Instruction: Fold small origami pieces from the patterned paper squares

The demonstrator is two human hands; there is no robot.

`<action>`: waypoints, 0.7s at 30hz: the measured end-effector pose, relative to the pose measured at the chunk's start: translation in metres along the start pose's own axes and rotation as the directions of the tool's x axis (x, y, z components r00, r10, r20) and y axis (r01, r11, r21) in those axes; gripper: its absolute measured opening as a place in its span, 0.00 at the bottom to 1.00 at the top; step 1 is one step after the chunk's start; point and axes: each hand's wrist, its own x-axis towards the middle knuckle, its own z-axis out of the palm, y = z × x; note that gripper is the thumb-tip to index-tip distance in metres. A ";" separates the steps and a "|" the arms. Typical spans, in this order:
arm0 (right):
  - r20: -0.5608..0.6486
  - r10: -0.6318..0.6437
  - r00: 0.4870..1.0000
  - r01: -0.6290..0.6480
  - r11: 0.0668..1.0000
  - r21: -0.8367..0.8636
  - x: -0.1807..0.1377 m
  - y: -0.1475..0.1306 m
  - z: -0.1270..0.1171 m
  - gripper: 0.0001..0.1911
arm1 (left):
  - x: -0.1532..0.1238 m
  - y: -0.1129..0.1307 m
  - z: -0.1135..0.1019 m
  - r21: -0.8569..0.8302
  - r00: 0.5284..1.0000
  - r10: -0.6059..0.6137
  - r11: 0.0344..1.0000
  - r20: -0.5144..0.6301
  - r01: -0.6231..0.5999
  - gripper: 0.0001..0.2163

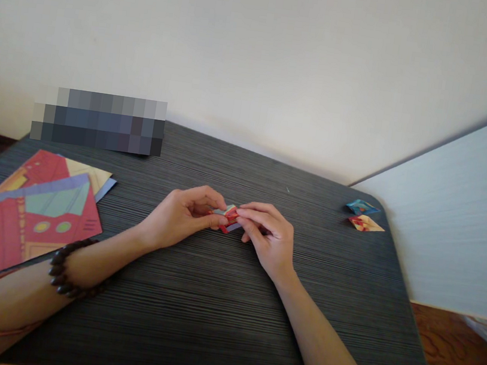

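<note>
A small piece of folded paper (231, 220), red with pale and lilac parts, is held between my two hands above the middle of the table. My left hand (189, 214) pinches its left side between thumb and fingers. On its right side, the thumb and fingertips of my right hand (269, 234) close on it. Fingers cover much of the paper, so its full shape is hidden. Dark round beads (60, 268) and a copper-coloured bangle circle my left forearm.
Several printed paper sheets (56, 210) overlap on the dark table (188, 320) at left. At the far right lie a blue folded paper piece (362, 207) and a cream-and-red one (366, 223). A blurred-out object stands back left. A wall runs behind; a pale panel (460, 219) borders the right.
</note>
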 end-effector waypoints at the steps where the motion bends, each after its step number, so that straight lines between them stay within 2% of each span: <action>1: 0.000 -0.006 1.000 0.006 1.000 -0.013 0.000 0.000 -0.001 0.07 | 0.000 0.000 0.000 -0.007 1.000 -0.003 1.000 0.003 0.003 0.12; 12: -0.036 -0.098 0.995 0.085 0.964 -0.252 0.000 -0.001 0.000 0.05 | 0.000 0.004 0.001 0.064 1.000 -0.004 0.998 0.015 0.003 0.13; 21: -0.061 -0.078 0.995 0.061 0.968 -0.244 -0.001 -0.002 0.001 0.03 | 0.000 0.004 0.001 0.075 0.999 0.005 0.997 0.036 -0.007 0.12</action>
